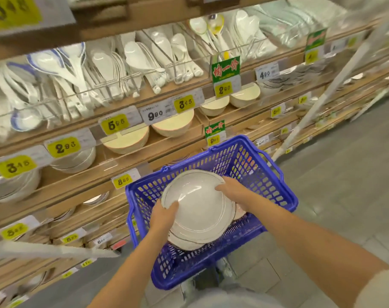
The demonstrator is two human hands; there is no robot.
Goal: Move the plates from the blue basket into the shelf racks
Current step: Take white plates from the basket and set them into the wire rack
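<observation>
A white plate [199, 203] with a thin dark rim line is held over the blue basket [275, 174], tilted towards me. My left hand [163, 215] grips its near left edge, thumb on top. My right hand [233, 191] grips the right edge. Under it more white plates [184, 242] lie stacked inside the basket. The wooden shelf racks [96, 172] stand to the left, holding stacks of plates and bowls behind yellow price tags.
The upper shelf carries white ceramic spoons [142, 58] in clear dividers. Cream bowls [173, 123] fill the shelf just above the basket. Grey tiled floor [344, 185] stretches to the right. A white bar [44, 250] crosses the lower left.
</observation>
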